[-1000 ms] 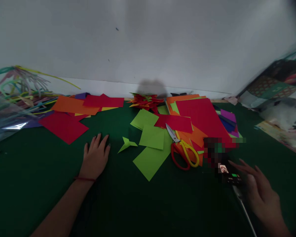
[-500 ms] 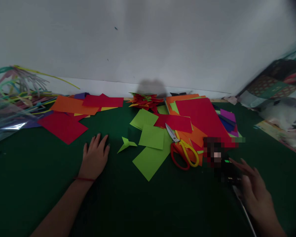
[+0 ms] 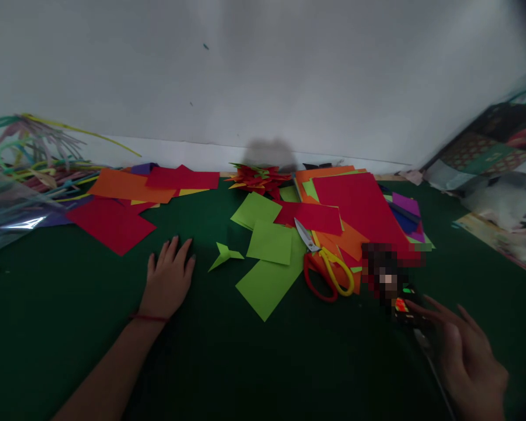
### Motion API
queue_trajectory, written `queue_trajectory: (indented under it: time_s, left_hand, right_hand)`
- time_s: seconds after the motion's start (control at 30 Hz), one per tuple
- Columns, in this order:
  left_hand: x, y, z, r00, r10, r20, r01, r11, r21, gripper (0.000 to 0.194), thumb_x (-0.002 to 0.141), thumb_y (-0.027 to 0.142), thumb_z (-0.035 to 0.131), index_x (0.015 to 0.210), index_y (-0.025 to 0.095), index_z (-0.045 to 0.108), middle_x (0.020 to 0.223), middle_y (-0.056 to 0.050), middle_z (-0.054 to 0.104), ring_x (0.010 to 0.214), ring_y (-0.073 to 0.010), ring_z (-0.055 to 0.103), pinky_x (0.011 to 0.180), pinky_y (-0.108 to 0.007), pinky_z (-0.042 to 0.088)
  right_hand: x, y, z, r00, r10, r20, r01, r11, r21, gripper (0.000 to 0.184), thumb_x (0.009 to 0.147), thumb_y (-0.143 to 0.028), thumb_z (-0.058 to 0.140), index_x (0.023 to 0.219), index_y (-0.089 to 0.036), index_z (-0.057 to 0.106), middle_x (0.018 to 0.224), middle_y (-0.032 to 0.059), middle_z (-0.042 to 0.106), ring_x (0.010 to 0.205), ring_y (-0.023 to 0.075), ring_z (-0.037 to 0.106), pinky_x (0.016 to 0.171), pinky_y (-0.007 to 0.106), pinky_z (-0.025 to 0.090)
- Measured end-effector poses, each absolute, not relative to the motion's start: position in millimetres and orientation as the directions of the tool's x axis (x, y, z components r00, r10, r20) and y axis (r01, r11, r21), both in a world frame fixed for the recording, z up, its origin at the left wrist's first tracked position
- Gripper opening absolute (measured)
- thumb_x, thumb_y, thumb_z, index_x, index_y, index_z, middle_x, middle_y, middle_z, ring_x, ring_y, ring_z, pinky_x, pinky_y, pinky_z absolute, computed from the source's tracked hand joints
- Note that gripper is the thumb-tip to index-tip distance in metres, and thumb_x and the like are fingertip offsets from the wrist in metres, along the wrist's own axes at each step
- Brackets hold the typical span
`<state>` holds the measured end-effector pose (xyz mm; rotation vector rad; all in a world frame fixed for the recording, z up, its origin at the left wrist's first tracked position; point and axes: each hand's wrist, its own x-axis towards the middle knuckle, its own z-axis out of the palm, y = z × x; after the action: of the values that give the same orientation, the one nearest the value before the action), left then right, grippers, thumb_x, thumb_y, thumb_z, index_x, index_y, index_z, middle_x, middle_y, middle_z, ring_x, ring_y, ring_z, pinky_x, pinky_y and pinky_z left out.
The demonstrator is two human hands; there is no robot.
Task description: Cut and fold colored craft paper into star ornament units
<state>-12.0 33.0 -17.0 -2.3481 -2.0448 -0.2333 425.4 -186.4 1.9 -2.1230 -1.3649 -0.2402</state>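
Observation:
My left hand (image 3: 169, 278) lies flat on the green table surface with its fingers spread, holding nothing. To its right is a small folded light-green paper piece (image 3: 225, 255). At the right, my right hand (image 3: 462, 345) reaches over a dark phone (image 3: 414, 316) with a lit screen, partly pixelated. Its index finger is stretched out to the screen and the other fingers are apart. A pale cable (image 3: 429, 356) runs from the phone beneath that hand. Scissors (image 3: 322, 257) with red and yellow handles lie partly open on paper, between the hands.
Light-green squares (image 3: 269, 242) lie mid-table. Behind them is a spiky red, orange and green folded-paper piece (image 3: 259, 180). Red sheets (image 3: 355, 199) are stacked right, more red paper (image 3: 114, 225) left. Pipe cleaners (image 3: 48, 169) and a patterned box (image 3: 486, 149) flank the table.
My right hand has shifted slightly right and towards me, its index finger now on the phone's screen, where a bright red-orange patch shows. My left hand stays put.

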Motion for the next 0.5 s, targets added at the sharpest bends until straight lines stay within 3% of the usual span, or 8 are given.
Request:
queue_trajectory:
  time_s: [0.17, 0.5]
  left_hand:
    - [-12, 34, -18, 0.138, 0.981, 0.140, 0.985, -0.150, 0.085, 0.049, 0.090, 0.037, 0.022, 0.133, 0.018, 0.035, 0.140, -0.013, 0.031, 0.130, -0.0284, 0.024, 0.101, -0.051, 0.021]
    - [-11, 32, -16, 0.141, 0.979, 0.147, 0.986, -0.153, 0.071, 0.048, 0.090, 0.035, 0.022, 0.132, 0.017, 0.036, 0.140, -0.013, 0.032, 0.130, -0.0277, 0.024, 0.102, -0.050, 0.021]
  right_hand:
    - [409, -191, 13, 0.479, 0.728, 0.490, 0.867, -0.303, -0.397, 0.032, 0.086, -0.029, 0.033, 0.093, -0.024, 0.065, 0.111, 0.0025, 0.061, 0.119, 0.0261, 0.044, 0.102, 0.049, 0.033]
    - [407, -208, 6, 0.399, 0.780, 0.482, 0.900, -0.232, -0.369, 0.029, 0.086, -0.026, 0.037, 0.091, -0.020, 0.064, 0.108, 0.0070, 0.062, 0.120, 0.0270, 0.043, 0.100, 0.050, 0.034]
